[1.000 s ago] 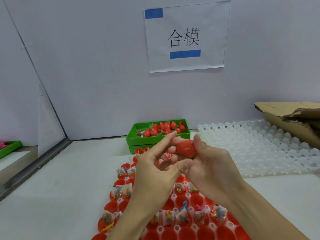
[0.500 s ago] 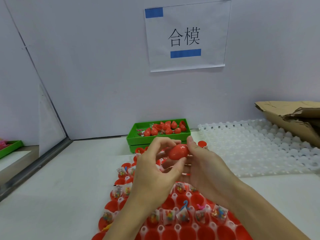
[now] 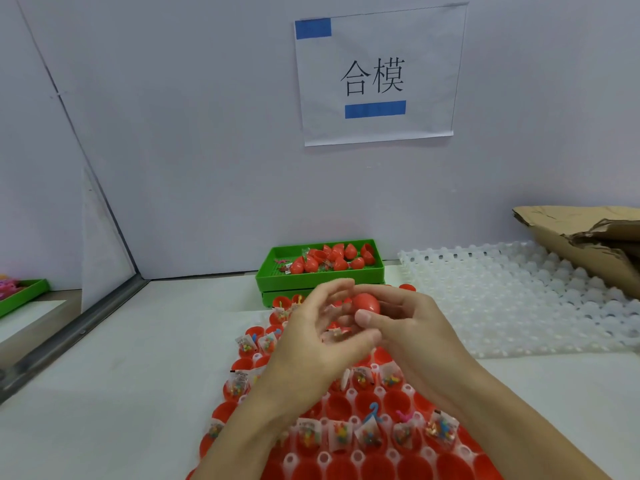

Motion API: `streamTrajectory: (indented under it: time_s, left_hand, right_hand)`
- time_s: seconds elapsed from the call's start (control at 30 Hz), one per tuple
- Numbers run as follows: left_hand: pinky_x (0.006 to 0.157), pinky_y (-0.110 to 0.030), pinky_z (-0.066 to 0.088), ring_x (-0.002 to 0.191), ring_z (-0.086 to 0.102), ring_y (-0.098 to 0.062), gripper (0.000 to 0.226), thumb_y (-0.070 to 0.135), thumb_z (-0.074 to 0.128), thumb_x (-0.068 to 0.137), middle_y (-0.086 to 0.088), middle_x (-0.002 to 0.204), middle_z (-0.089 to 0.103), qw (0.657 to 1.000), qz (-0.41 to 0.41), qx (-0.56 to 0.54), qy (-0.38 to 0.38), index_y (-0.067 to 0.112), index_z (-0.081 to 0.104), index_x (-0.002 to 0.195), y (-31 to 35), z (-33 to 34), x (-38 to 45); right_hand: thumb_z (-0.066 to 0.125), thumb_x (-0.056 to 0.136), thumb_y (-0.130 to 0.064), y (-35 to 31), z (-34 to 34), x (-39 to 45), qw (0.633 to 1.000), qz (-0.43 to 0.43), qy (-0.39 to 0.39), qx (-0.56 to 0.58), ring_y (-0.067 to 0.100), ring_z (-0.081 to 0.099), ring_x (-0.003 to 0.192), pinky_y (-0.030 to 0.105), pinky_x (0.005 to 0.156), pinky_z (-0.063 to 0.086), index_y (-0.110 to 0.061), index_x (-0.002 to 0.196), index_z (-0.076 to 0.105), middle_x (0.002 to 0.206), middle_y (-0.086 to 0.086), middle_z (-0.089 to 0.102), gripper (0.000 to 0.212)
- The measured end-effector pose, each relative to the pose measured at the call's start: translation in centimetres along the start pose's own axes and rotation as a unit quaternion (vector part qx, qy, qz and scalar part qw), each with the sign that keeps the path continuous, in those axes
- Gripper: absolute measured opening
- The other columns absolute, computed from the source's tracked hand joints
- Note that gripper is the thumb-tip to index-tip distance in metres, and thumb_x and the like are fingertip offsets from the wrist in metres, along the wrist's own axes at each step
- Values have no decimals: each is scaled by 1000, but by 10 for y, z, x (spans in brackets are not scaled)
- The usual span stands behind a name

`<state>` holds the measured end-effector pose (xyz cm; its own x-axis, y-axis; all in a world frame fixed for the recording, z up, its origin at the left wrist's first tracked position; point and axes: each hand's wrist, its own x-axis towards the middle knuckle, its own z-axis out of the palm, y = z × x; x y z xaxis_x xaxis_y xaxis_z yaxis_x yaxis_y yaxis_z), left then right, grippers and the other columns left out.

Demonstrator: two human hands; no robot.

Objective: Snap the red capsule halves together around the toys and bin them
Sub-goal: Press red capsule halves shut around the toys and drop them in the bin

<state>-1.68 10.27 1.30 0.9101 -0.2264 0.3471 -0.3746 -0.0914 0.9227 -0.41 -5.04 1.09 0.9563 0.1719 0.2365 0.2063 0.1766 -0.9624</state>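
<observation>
Gripping a closed red capsule point(image 3: 366, 304) between thumb and fingers, the right hand point(image 3: 412, 327) holds it above the tray of red capsule halves point(image 3: 367, 403), several holding bagged toys point(image 3: 341, 435). The left hand point(image 3: 311, 344) hovers just beside it, fingers loosely curled, holding nothing. Behind stands the green bin point(image 3: 320, 277) of finished capsules.

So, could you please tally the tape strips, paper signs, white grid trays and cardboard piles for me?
Blue tape strips: 2
White paper sign: 1
White plastic grid tray: 1
Brown crumpled cardboard pile: 1
Total: 5
</observation>
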Motion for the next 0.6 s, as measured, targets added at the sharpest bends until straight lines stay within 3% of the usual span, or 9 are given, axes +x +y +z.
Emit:
streamTrajectory:
  time_s: [0.07,0.23,0.33,0.43,0.53,0.6]
  left_hand:
    - [94,-35,55,120,63,-16,50,32,76,81,9,127,66,999,-1,-38,-7,33,60,129,1,-3,1]
    - [91,-26,55,114,65,-14,30,12,68,91,5,118,71,995,82,60,13,24,70,118,2,-6,2]
    - [87,-21,54,109,67,-14,32,2,65,90,4,113,72,989,106,93,41,24,71,113,0,-4,2]
    - [82,-16,54,102,69,-9,33,2,65,91,9,106,74,985,113,118,61,28,71,110,1,-3,3]
    - [82,-17,54,104,69,-8,33,4,66,92,12,106,74,986,100,121,61,31,71,110,1,-4,2]
    - [87,-23,56,111,67,-10,32,22,70,89,9,115,72,996,62,58,33,29,67,120,-1,-4,1]
  right_hand:
    - [66,88,2,-1,-2,1,999,6,-21,30,29,72,100,38,88,58,-17,108,77,101,14,76,29]
    - [64,91,-5,-5,-7,-1,981,43,-110,156,30,69,108,32,89,56,-1,109,74,112,21,71,21]
    - [68,84,-18,-5,-8,0,972,57,-135,183,29,67,110,36,96,55,-1,110,73,118,23,69,32]
    - [70,83,-24,-5,-7,0,968,61,-140,200,31,67,113,37,97,55,2,112,71,121,25,68,39]
    - [67,89,-20,-4,-4,0,973,50,-117,194,34,67,114,35,92,57,4,112,71,119,25,68,33]
    - [62,87,-19,-4,-1,0,981,29,-92,168,32,69,110,30,87,58,-1,107,75,113,21,72,29]
